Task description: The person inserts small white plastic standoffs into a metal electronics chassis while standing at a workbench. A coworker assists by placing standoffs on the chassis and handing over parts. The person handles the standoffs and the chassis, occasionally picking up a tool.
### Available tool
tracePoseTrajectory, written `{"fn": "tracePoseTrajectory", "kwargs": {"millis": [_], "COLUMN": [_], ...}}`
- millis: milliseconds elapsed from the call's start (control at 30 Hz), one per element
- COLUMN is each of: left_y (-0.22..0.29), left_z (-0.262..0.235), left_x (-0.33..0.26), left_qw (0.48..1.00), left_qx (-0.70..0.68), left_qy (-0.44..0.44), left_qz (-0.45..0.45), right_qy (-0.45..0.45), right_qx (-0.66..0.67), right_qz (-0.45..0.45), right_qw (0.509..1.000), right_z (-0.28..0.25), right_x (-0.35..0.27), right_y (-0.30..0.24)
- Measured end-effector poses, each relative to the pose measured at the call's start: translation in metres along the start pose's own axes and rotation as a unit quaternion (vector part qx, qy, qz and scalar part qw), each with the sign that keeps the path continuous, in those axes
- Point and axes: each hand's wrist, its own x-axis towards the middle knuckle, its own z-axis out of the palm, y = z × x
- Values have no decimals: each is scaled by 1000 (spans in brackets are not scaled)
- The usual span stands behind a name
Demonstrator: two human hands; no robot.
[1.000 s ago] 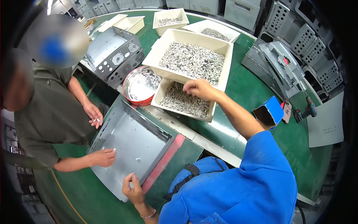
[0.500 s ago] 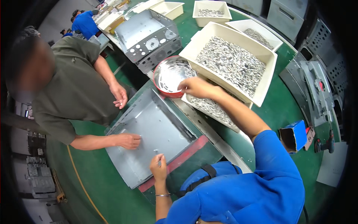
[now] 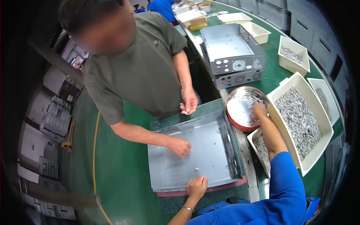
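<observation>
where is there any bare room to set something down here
Bare green bench shows between the stacked metal cases and the small cream bin. In the open metal case, room lies right of the co-worker's hand over it, small bits aside. It's crowded at the red tin: right hand inside, big cream bin close by.

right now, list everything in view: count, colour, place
open case: 1, grey, centre
tin: 1, red outside, beside open case
stacked cases: 2, grey, beyond tin
large bin: 1, cream, right
smaller bin: 1, cream, beside large bin
back bin: 1, cream, beyond large bin
shallow bin: 1, white, far right
far trays: several, cream, back
small pieces: uncountable, silvery, in bins and case
worktop: 1, green, right
person: 1, olive shirt, opposite
far people: several, blue, top
background stacks: uncountable, grey, edges
left hand: 1, bare, case edge
right hand: 1, bare, over tin
</observation>
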Motion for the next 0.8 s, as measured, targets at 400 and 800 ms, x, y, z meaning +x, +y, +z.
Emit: {"fn": "tracePoseTrajectory", "kwargs": {"millis": [400, 800], "left_y": [9, 2], "left_z": [3, 8], "left_x": [1, -2], "left_qw": [999, 998], "left_qx": [40, 58], "left_qy": [10, -3], "left_qz": [7, -1], "right_qy": [-216, -291], "right_qx": [-223, -294], "right_qz": [-67, -158], "right_qw": [948, 897], "right_z": [3, 16], "right_x": [-18, -26], "right_y": [-17, -9]}}
